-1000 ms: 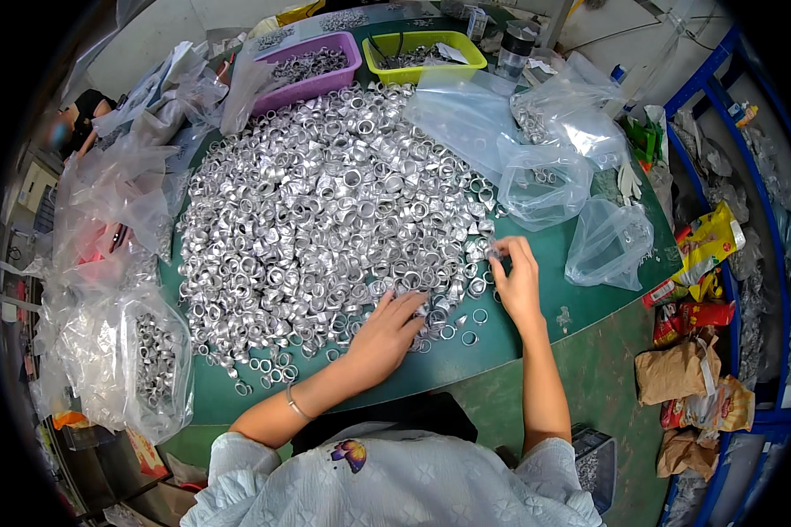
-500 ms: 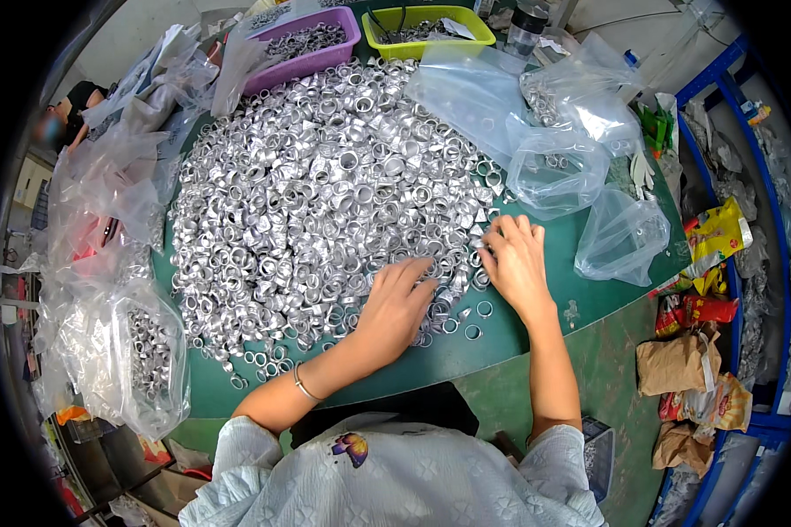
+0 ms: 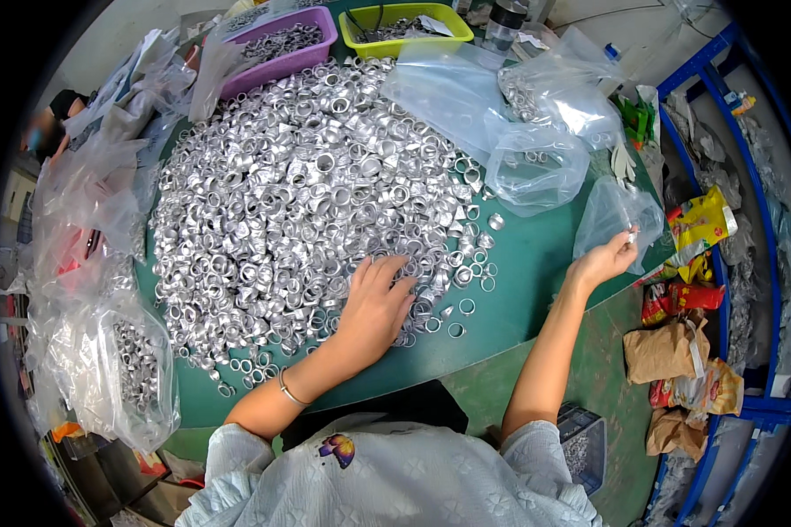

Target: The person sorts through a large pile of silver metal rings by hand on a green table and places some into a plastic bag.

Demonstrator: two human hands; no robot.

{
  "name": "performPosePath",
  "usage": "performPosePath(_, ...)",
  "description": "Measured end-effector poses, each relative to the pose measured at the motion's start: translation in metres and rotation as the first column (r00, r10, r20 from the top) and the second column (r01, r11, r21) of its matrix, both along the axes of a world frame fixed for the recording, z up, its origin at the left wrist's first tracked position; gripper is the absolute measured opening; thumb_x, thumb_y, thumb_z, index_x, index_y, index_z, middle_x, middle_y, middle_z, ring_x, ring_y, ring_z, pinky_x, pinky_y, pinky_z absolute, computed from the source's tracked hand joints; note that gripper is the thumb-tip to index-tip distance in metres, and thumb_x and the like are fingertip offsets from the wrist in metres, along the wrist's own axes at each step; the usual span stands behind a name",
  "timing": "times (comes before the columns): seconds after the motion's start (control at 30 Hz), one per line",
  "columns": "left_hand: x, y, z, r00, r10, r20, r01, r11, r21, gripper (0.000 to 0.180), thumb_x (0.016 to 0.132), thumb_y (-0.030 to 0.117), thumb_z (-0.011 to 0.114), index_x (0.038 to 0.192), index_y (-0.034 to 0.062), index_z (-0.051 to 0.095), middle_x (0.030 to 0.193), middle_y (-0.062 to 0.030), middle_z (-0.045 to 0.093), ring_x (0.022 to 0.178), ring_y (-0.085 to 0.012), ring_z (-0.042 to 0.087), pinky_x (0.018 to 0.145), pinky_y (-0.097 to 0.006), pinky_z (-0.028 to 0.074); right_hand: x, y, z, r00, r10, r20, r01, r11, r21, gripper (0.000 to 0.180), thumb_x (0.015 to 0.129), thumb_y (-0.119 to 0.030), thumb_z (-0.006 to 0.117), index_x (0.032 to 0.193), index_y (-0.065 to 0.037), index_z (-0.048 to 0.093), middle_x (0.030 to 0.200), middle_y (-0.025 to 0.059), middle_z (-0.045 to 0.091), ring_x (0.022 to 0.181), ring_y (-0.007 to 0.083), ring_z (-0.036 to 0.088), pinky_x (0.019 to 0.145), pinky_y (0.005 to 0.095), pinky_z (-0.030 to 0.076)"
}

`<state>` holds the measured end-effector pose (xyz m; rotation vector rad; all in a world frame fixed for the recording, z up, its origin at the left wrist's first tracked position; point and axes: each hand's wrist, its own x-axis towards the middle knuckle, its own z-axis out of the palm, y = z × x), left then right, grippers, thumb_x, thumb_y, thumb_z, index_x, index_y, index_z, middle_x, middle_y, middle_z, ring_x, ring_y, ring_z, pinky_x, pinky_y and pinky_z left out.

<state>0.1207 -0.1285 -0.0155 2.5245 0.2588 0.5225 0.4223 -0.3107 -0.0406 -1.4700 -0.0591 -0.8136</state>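
A broad heap of silvery metal rings covers much of the green table. My left hand lies palm down on the near edge of this heap, its fingers slightly apart and holding nothing. Out to the right, my right hand is turned palm up with its fingers pinched together. A small silvery piece, seemingly a ring, shows at its fingertips. Just behind those fingertips stands a clear plastic bag, its mouth overlapped by the hand. A few loose rings lie between the heap and my right forearm.
Purple and yellow-green baskets with metal pieces stand at the far edge. More clear bags lie at the right; a bag of rings sits at the left. Blue shelving rises beyond the table. Another person is at far left.
My right hand has left the heap's right edge, swung right to the clear bag and turned palm up. My left hand stays on the rings. The whole view has shifted slightly.
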Motion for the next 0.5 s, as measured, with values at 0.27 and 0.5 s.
performPosePath(0.27,-0.008,0.003,0.002,1.000,0.016,0.019,-0.017,1.000,0.020,0.025,0.081,0.005,0.063,0.105,0.0025,0.058,0.123,-0.0152,0.050,0.115,-0.0343,0.047,0.101,-0.051,0.032,0.053,-0.026,0.015,0.914,-0.163,-0.371,-0.199,0.617,-0.761,0.022,0.092,-0.009,0.046,0.106,0.008,0.051,0.106,0.0252,0.057,0.095,0.0427,0.059,0.086,0.0452,0.046)
performPosePath(0.5,0.001,0.009,-0.005,0.999,0.047,0.015,-0.048,0.998,0.034,0.030,0.081,0.006,0.063,0.110,0.0039,0.057,0.127,-0.0131,0.048,0.119,-0.0332,0.044,0.102,-0.050,0.031,-0.113,0.023,0.038,0.902,0.422,-0.093,-0.309,0.479,-0.822,0.018,0.081,0.002,0.058,0.099,0.004,0.059,0.098,0.0170,0.059,0.099,0.0331,0.053,0.087,0.0395,0.042)
